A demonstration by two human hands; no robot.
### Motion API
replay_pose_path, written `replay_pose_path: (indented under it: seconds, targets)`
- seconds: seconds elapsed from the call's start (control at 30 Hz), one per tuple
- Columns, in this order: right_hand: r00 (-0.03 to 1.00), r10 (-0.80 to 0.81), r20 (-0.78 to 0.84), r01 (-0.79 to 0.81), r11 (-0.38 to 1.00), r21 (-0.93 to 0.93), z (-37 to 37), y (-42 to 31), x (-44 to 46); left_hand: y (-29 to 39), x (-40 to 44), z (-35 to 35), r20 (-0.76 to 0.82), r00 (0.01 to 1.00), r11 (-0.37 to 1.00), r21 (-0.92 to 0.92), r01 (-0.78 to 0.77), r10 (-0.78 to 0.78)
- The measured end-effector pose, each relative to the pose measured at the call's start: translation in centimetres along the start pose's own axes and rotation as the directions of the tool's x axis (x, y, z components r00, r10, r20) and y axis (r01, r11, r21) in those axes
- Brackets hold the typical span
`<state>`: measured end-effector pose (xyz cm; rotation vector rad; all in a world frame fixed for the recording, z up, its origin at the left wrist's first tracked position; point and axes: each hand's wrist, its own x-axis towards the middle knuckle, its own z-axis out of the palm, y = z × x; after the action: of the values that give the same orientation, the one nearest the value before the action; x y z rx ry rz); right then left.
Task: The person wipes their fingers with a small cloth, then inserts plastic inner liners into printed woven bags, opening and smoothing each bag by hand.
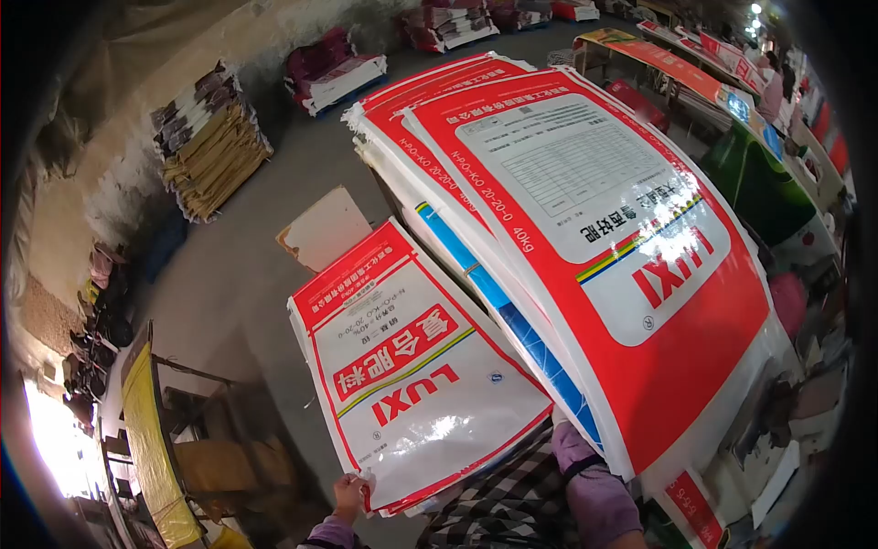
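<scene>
Left hand: bare left hand [347, 494] at the lower-left corner of the flat white-and-red printed sacks [416, 430], fingers closed on the corner edge, pinching it; can't tell how many layers.
Right hand: mostly hidden by the sack edges, between the two piles; can't tell if spread or closed. Purple sleeve [599, 499] shows below it.
Front sacks: flat pile, LUXI print face up, in front of the person, just left of the big stack.
Big stack: tall pile of glossy red-and-white sacks [677, 384], on the right, top one showing a printed table and LUXI; blue-printed edge [512, 316] along its left side.
Support: surface under both piles hidden, can't tell.
Behind front sacks: plain off-white flat board [326, 229], brown stain at one corner.
Far left: stack of brown and dark-purple sacks [215, 146] by the wall.
Lower left: dark frame with yellow sheet covering [151, 439].
Upper right: long worktop [654, 64] with orange-red printed covering; person in pink top [773, 96] beside it.
Floor: grey, bare concrete look [261, 284].
</scene>
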<state>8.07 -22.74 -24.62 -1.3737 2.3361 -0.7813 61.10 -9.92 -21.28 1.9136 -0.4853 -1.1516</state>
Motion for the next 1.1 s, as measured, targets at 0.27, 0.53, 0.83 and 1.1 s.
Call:
replay_pose_path:
  seconds: [0.27, 0.53, 0.83, 1.1]
  targets:
    - [0.964, -0.155, -0.218, 0.165, 0.986, 0.028, -2.4, -3.5, -1.3, 3.9, 1.3, -1.0, 0.288, 0.953, 0.800, 0.591, -0.104, -0.089]
    - [0.840, -0.543, -0.006, 0.498, 0.766, 0.407, -18.1, -12.8, -10.1, 24.0, -5.8, 15.9, 0.643, 0.727, 0.949, 0.000, -0.314, 0.240]
    - [0.800, 0.179, -0.573, 0.246, 0.772, 0.586, -31.6, -8.4, -13.5, 24.2, -32.3, 40.3, 0.981, -0.194, 0.982, 0.046, 0.183, -0.010]
    - [0.693, 0.455, -0.559, 0.238, 0.587, 0.774, -33.9, -5.6, -17.4, 20.8, -38.7, 42.0, 0.915, -0.370, 0.693, 0.373, 0.617, -0.163]
